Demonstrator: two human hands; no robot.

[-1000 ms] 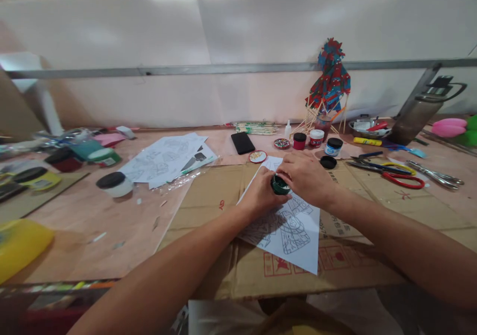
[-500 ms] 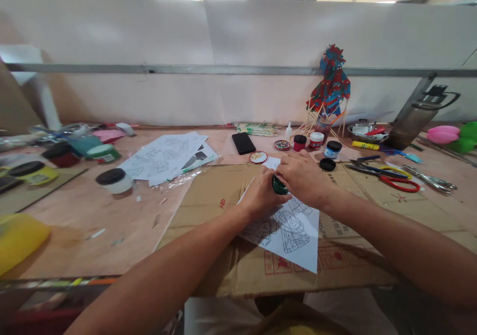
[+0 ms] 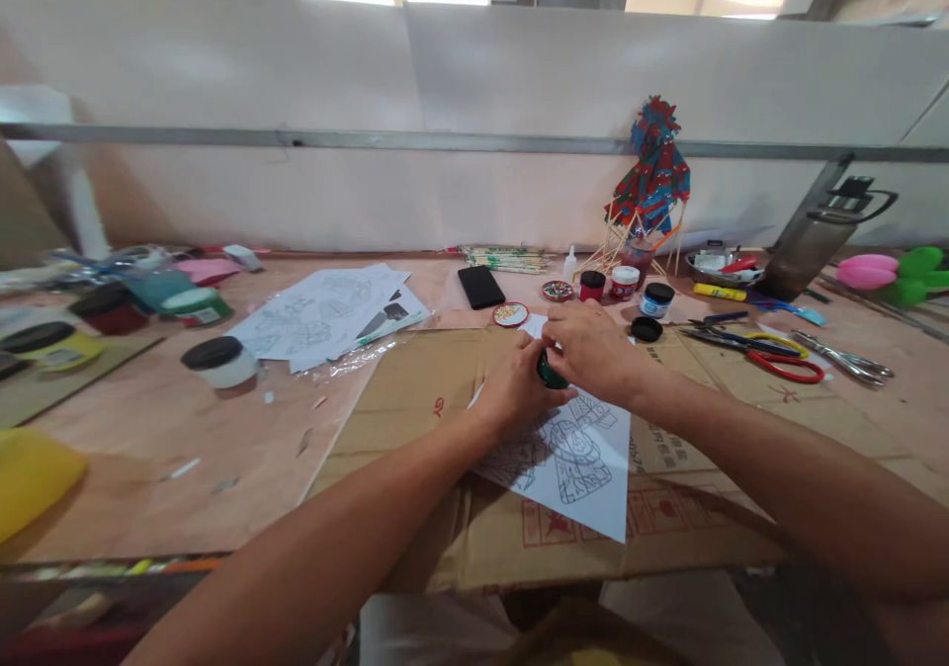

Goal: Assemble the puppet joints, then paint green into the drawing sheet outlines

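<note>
My left hand (image 3: 510,389) is wrapped round a small dark green paint jar (image 3: 551,374), just above a sheet of paper with black line drawings (image 3: 589,454). At the jar's top, the fingers of my right hand (image 3: 593,352) are bent and pinched together; what they grip is hidden. A black lid (image 3: 647,329) lies on the cardboard just beyond my right hand. The paper rests at an angle on the flattened cardboard (image 3: 392,419), partly covered by my hands.
Behind stand several paint jars (image 3: 656,300), a black phone (image 3: 480,288) and a red-and-blue paper figure on sticks (image 3: 656,167). Scissors (image 3: 786,368) and a bottle (image 3: 808,246) are at right. More drawings (image 3: 318,310) and a white jar (image 3: 222,362) sit at left.
The view has shifted slightly. Both hands stay at the green jar, which now looks a little more tilted, with the right fingers still at its top.
</note>
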